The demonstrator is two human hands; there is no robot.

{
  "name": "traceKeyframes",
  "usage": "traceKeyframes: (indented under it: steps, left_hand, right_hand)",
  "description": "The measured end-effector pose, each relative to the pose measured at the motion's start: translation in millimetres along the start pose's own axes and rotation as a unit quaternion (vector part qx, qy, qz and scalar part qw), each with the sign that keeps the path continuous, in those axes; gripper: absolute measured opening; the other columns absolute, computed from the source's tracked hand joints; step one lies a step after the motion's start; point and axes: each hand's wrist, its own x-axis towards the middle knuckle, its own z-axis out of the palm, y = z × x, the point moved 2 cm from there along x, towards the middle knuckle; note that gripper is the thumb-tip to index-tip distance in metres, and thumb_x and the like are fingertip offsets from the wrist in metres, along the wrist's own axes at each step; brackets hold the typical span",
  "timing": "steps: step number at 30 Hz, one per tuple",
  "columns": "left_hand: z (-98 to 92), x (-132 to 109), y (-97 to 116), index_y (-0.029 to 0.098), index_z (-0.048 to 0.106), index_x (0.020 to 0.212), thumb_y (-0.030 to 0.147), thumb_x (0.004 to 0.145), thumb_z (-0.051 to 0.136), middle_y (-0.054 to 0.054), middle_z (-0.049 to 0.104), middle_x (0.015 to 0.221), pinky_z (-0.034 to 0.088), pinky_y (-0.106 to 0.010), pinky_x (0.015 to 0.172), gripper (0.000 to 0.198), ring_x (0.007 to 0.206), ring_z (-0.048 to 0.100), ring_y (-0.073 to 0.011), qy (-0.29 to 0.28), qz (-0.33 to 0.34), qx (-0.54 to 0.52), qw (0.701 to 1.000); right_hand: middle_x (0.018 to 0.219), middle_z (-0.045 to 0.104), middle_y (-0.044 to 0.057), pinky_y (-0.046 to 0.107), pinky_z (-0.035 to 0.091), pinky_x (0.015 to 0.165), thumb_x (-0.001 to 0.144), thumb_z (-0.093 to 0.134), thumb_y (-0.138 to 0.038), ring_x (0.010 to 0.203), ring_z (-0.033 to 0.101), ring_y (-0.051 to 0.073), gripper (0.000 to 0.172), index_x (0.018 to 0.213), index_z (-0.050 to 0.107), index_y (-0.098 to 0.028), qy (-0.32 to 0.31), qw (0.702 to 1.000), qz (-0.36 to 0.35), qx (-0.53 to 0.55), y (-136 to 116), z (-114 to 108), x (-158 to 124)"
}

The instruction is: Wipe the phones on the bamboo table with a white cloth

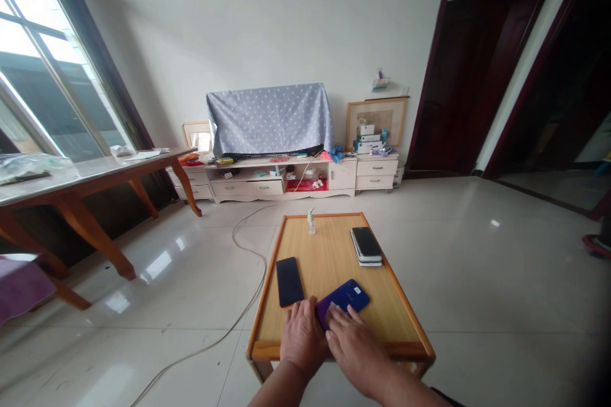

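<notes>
A smartphone with a glossy blue-purple back [352, 296] lies face down and slanted near the front of the small wooden table [329, 248]. My left hand [303, 336] is closed at the phone's lower left edge, its thumb against it. Over the lower part of the back rests my right hand [356, 342], fingers bent and pressed together. A small pale patch shows at its fingertips; what it is I cannot make out. To the left, close to my left fingers, a second smartphone [289, 282] lies with its dark screen up.
Toward the table's right edge sits a stack of phones [366, 245]. A small pump spray bottle [311, 222] stands near the far edge. On the floor to the left runs a pale cable [260, 267]. A low white cabinet [344, 175] lines the wall beyond.
</notes>
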Motion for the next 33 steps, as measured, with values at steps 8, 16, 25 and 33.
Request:
traceKeyframes:
  steps: [8,16,25,33]
  left_hand:
    - [-5.5,-0.9,6.0,0.023,0.050,0.120,0.042,0.069,0.064,-0.006,0.060,0.114,0.034,-0.037,0.102,0.056,0.113,0.051,-0.0260,0.020,-0.001,0.002,1.000]
    - [-6.2,-1.1,9.6,0.023,0.051,0.118,0.040,0.069,0.063,-0.006,0.060,0.112,0.034,-0.037,0.101,0.054,0.111,0.051,-0.0262,0.028,0.001,0.005,1.000]
    - [-8.5,-0.3,7.2,0.025,0.052,0.116,0.030,0.072,0.058,-0.004,0.061,0.111,0.033,-0.035,0.098,0.044,0.110,0.050,-0.0236,-0.022,0.001,0.009,1.000]
    - [-10.4,-1.7,9.4,0.024,0.054,0.114,0.041,0.071,0.063,-0.005,0.060,0.110,0.033,-0.037,0.098,0.046,0.109,0.050,-0.0263,0.005,-0.002,0.024,1.000]
  right_hand:
    - [0.150,0.044,0.014,0.047,0.019,0.120,0.100,0.024,-0.039,0.142,0.034,0.025,0.055,0.140,0.051,-0.012,0.009,0.992,0.113,-0.051,38.7,-12.3,-9.3]
    - [0.149,0.046,0.013,0.047,0.019,0.120,0.100,0.022,-0.038,0.142,0.035,0.024,0.055,0.139,0.052,-0.014,0.017,0.992,0.120,-0.043,40.0,-15.9,-12.3]
    - [0.148,0.047,0.008,0.043,0.018,0.120,0.103,0.022,-0.043,0.141,0.037,0.021,0.052,0.142,0.049,-0.022,0.003,1.000,0.014,0.025,-5.6,-2.4,-10.4]
    - [0.146,0.049,0.015,0.049,0.020,0.119,0.102,0.018,-0.048,0.141,0.037,0.026,0.062,0.135,0.056,-0.012,0.026,0.988,0.143,-0.044,26.9,-16.9,16.1]
